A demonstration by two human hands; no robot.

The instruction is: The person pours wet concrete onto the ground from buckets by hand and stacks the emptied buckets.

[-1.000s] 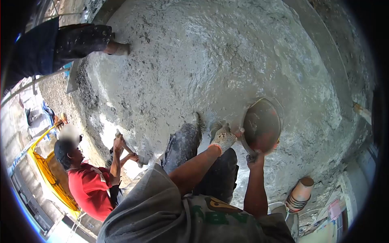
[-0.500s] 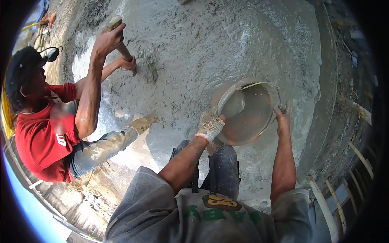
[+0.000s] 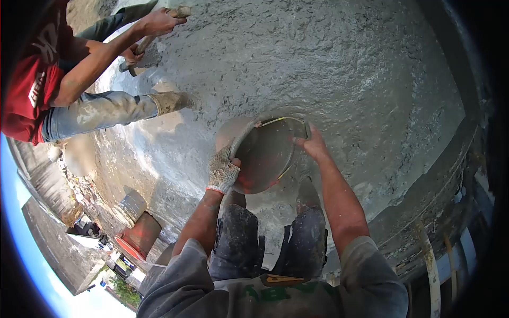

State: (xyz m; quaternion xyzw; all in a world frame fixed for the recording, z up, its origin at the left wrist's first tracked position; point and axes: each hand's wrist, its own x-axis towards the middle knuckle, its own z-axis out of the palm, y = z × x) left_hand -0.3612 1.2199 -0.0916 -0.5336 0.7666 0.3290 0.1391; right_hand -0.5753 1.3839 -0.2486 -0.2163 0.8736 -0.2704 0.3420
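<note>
A large cement-coated bucket (image 3: 242, 139), with reddish patches and a thin yellowish bail handle, is tilted so that its wide mouth shows. My left hand (image 3: 222, 168), in a dirty knitted glove, is closed on the bucket's left rim. On the opposite side, my bare right hand (image 3: 314, 144) grips the rim near the handle's end. Grey wet concrete (image 3: 318, 69) spreads beneath and beyond the bucket. Whether the bucket touches the concrete, I cannot tell. My legs stand just behind it.
To the left, a co-worker in a red shirt (image 3: 24, 106) holds a wooden-handled tool (image 3: 178, 11), with one boot (image 3: 172, 102) in the concrete. An orange bucket (image 3: 146, 233) and a grey bucket (image 3: 132, 204) stand lower left. Wooden stakes (image 3: 428, 265) line the lower right.
My view has turned and shifted, so the bucket and my hands appear further left. Both hands stay on the rim. The co-worker's tool has lowered from its steep angle, and the buckets at lower left have come into view.
</note>
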